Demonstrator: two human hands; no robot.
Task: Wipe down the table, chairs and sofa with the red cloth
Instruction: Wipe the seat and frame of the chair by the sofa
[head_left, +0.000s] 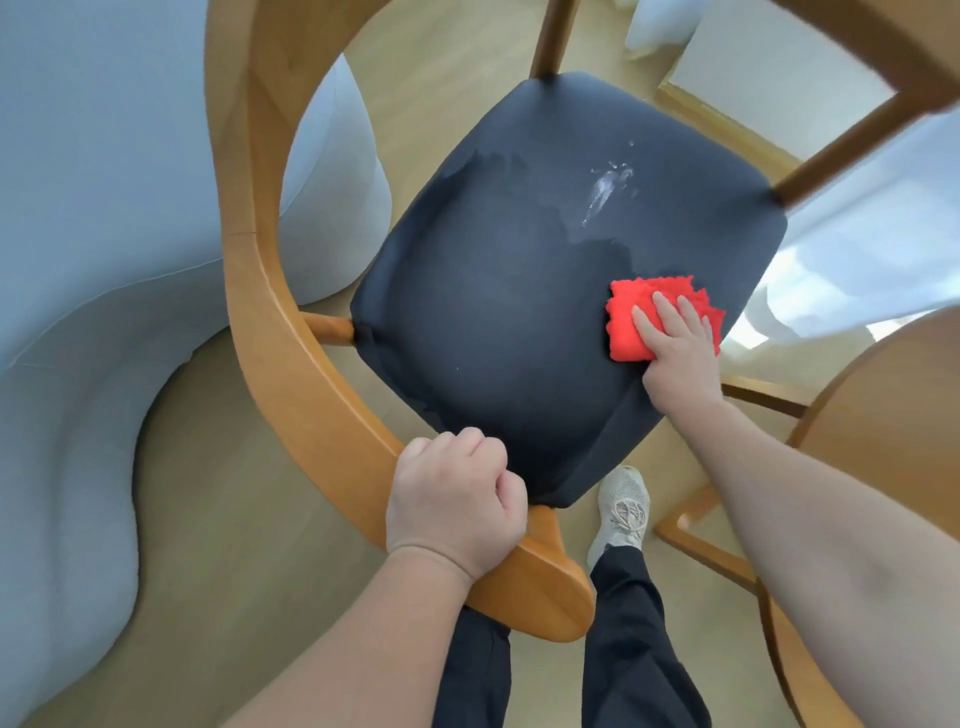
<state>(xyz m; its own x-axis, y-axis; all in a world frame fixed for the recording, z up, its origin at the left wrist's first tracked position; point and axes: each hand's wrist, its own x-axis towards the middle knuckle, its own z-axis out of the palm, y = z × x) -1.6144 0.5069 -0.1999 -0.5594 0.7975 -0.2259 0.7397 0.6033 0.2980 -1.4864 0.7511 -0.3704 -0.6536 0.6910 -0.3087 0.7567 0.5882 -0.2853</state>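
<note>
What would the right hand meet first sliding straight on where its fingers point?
The right hand pushing the red cloth would cross bare seat, then probably reach the white smear.

- The right hand (675, 348) presses flat on the red cloth (639, 322), near the right edge of the chair's dark seat (493, 322).
- The left hand (452, 499) grips the curved wooden armrest (311, 395) at the seat's near corner.
- A white smear (605, 189) lies toward the seat's far edge.
- A pale sofa (78, 208) stands left of the chair.
</note>
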